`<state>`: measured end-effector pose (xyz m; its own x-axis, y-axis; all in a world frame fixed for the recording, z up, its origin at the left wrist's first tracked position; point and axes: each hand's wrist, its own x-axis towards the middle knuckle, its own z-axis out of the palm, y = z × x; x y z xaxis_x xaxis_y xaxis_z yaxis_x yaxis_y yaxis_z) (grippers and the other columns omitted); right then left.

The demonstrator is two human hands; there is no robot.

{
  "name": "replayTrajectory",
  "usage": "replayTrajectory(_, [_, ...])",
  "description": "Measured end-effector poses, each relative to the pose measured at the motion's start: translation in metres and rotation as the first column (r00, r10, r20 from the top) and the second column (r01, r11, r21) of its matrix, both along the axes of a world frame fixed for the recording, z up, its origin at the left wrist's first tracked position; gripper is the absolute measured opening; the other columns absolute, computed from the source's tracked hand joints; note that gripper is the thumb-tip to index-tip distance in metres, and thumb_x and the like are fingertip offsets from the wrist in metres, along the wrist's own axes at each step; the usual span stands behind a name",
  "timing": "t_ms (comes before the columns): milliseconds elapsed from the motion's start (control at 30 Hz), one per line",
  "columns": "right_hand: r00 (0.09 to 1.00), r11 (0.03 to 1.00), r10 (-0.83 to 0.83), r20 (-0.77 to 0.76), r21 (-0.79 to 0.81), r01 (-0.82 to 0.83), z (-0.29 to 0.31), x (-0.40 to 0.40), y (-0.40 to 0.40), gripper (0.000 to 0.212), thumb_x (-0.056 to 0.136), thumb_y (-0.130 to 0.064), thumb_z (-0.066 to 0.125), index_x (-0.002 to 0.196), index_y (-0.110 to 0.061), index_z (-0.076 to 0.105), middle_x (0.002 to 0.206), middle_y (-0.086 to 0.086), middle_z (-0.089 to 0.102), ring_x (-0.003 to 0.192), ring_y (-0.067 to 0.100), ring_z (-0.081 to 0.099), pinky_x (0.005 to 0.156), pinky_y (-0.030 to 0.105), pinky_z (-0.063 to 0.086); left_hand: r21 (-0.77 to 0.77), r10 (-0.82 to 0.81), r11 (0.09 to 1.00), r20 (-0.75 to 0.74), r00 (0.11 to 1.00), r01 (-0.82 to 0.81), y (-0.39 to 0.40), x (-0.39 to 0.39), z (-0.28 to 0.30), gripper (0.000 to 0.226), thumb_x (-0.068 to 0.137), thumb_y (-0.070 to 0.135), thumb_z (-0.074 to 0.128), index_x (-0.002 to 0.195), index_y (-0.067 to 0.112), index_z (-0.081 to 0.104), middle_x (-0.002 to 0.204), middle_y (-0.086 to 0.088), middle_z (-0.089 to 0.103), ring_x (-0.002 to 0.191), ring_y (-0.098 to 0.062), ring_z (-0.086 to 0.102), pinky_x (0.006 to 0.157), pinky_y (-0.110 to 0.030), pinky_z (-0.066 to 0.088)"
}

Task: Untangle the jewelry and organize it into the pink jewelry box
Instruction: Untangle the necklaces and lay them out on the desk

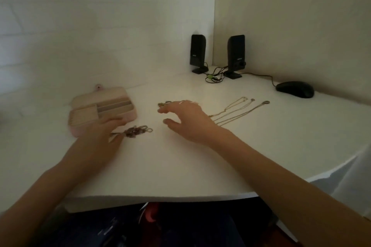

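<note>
The pink jewelry box (104, 106) lies open on the white desk (261, 146) at the left, its beige compartments showing. My left hand (102, 132) rests in front of the box, its fingers against the box's near edge. A tangled bracelet clump (138, 130) lies just right of that hand, and whether the thumb holds its end is unclear. My right hand (184, 120) hovers spread over the desk's middle, fingertips at a small ring-like piece (163, 104). Thin gold necklaces (236, 110) lie stretched out to the right of that hand.
Two black speakers (198, 52) (235, 55) stand in the far corner with a bundle of cables (213, 77). A black mouse (294, 89) sits at the back right. The desk's front edge runs near my body, with dark clutter below.
</note>
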<state>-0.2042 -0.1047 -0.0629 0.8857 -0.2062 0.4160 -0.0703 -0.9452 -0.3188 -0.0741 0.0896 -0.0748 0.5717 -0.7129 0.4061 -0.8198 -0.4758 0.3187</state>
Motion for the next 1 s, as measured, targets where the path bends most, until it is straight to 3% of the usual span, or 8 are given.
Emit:
replayTrajectory(133, [0.964,0.99,0.12,-0.238,-0.046,-0.134,-0.002,0.062,0.033,0.04,0.09,-0.035,0.056,0.128,-0.02,0.056,0.128,0.007,0.057,0.119,0.023,0.05,0.099,0.038,0.04,0.07,-0.088,0.994,-0.019,0.996,0.089,0.013,0.014,-0.008,0.016,0.091,0.022,0.055,0.104,0.026,0.064,0.096,0.01,0.058,0.095,-0.015,0.056,0.085,-0.027,0.04])
replayTrajectory(300, [0.983,0.983,0.177,-0.057,-0.042,-0.18,-0.016,0.082,0.037,0.018,0.087,-0.019,0.06,0.098,-0.009,0.07,0.098,0.008,0.067,0.091,0.021,0.058,0.08,0.031,0.043,-0.031,-0.084,0.996,-0.018,0.996,0.084,-0.004,0.023,-0.007,0.019,0.088,0.032,0.059,0.099,0.02,0.067,0.096,0.006,0.066,0.089,-0.01,0.058,0.081,-0.027,0.045])
replayTrajectory(533, [0.983,0.842,0.002,0.184,0.53,-0.101,-0.007,0.079,0.021,0.006,0.087,-0.012,0.062,0.082,-0.01,0.066,0.069,-0.002,0.065,0.061,0.003,0.06,0.067,0.022,0.052,-0.186,-0.101,0.979,-0.054,0.993,0.09,-0.022,0.029,-0.007,0.005,0.082,0.015,0.065,0.079,0.019,0.064,0.073,0.014,0.061,0.071,-0.005,0.058,0.064,-0.016,0.044])
replayTrajectory(600, [0.983,0.731,-0.048,0.18,0.676,-0.088,-0.005,0.079,0.019,0.01,0.092,-0.013,0.055,0.09,-0.006,0.062,0.073,0.002,0.066,0.062,0.004,0.06,0.064,0.02,0.054,-0.302,-0.05,0.953,-0.131,0.99,0.009,-0.019,0.032,-0.006,0.011,0.083,0.013,0.063,0.075,0.021,0.06,0.071,0.013,0.061,0.069,-0.003,0.059,0.065,-0.014,0.044])
replayTrajectory(700, [0.978,0.338,-0.097,0.182,0.931,-0.14,0.001,0.077,0.019,0.015,0.099,-0.016,0.043,0.095,-0.005,0.053,0.077,0.008,0.064,0.066,0.015,0.064,0.065,0.025,0.057,-0.461,-0.039,0.875,-0.376,0.926,-0.15,-0.019,0.036,0.0,0.014,0.087,0.009,0.057,0.074,0.014,0.058,0.068,0.007,0.065,0.069,-0.013,0.064,0.067,-0.025,0.053])
replayTrajectory(867, [0.98,-0.063,-0.099,0.17,0.982,-0.177,0.005,0.073,0.016,0.021,0.101,-0.02,0.039,0.087,-0.008,0.049,0.068,0.008,0.059,0.058,0.017,0.064,0.056,0.025,0.056,-0.58,-0.348,0.746,-0.758,0.552,-0.327,-0.022,0.035,0.009,0.023,0.095,0.005,0.044,0.074,0.01,0.051,0.059,0.0,0.058,0.061,-0.016,0.058,0.061,-0.027,0.056])
replayTrajectory(933, [0.988,0.061,-0.117,0.103,0.993,-0.097,0.005,0.072,0.016,0.02,0.1,-0.022,0.043,0.086,-0.01,0.052,0.066,0.006,0.059,0.056,0.016,0.063,0.052,0.024,0.053,-0.582,-0.394,0.749,-0.775,0.494,-0.316,-0.021,0.032,0.011,0.023,0.096,0.006,0.044,0.074,0.009,0.052,0.051,0.002,0.053,0.052,-0.011,0.053,0.056,-0.024,0.055])
replayTrajectory(1000, [0.986,0.396,-0.166,0.029,0.917,0.04,0.003,0.071,0.015,0.02,0.097,-0.025,0.047,0.085,-0.012,0.055,0.067,0.004,0.062,0.055,0.014,0.062,0.052,0.023,0.049,-0.605,-0.457,0.729,-0.778,0.431,-0.319,-0.021,0.031,0.012,0.024,0.096,0.006,0.043,0.073,0.009,0.052,0.047,0.003,0.049,0.042,-0.007,0.045,0.047,-0.022,0.051])
